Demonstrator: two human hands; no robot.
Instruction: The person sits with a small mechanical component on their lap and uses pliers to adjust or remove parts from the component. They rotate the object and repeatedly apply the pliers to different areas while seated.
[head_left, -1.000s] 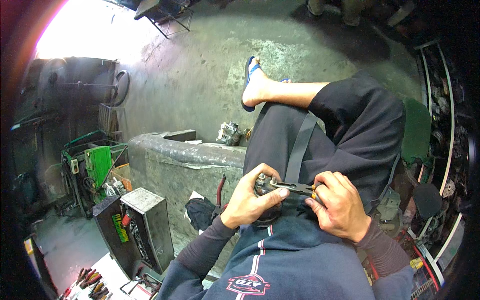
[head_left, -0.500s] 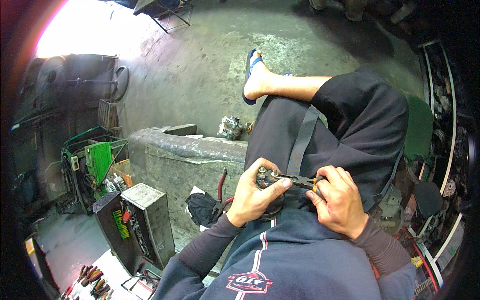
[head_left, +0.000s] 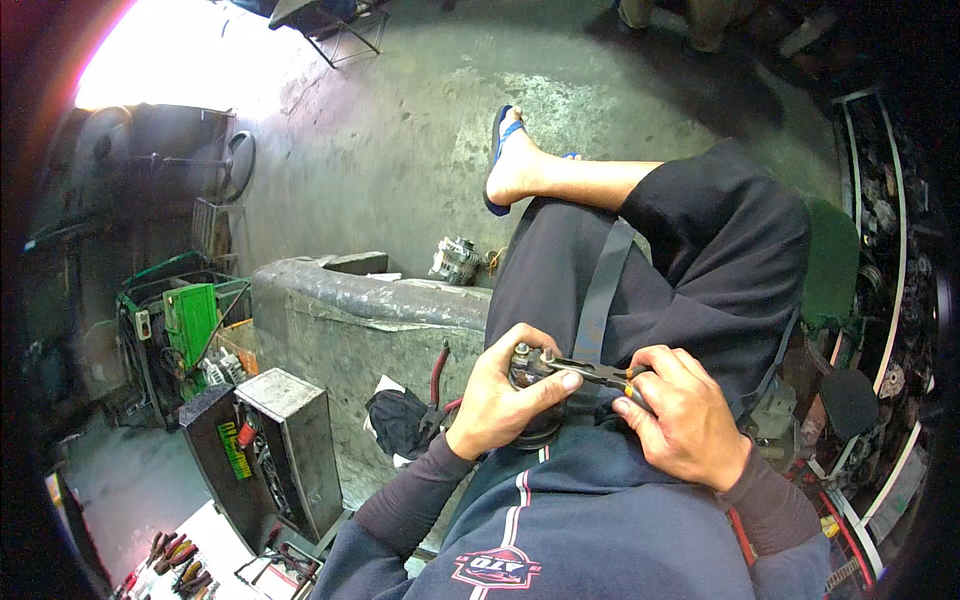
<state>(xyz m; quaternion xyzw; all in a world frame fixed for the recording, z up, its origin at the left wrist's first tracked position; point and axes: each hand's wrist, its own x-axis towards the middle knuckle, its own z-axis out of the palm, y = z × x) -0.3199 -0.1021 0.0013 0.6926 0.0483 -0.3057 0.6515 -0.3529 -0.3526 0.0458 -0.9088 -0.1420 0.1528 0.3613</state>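
Note:
My left hand (head_left: 500,400) grips a dark cylindrical metal part (head_left: 532,432) with studs on top, held at my lap over my dark clothing. Long-nosed pliers (head_left: 605,375) are in my right hand (head_left: 685,420), its fingers wrapped round the dark and yellow handles. The jaws reach across to a stud on the part, beside my left thumb; whether they grip it is too small to tell. To the left, red-handled pliers (head_left: 438,375) rest by a black cloth (head_left: 390,420).
A worn grey ledge (head_left: 360,340) runs left of my legs, an alternator (head_left: 455,260) beyond it. At lower left are a metal box (head_left: 290,400), several hand tools (head_left: 175,555) and green equipment (head_left: 190,320). A parts rack (head_left: 880,250) lines the right; a folding stand (head_left: 325,30) is at the back.
My hands keep the same grips on the part and pliers, shifting only slightly. My right hand and the pliers have moved a little downward and rightward in the last half second.

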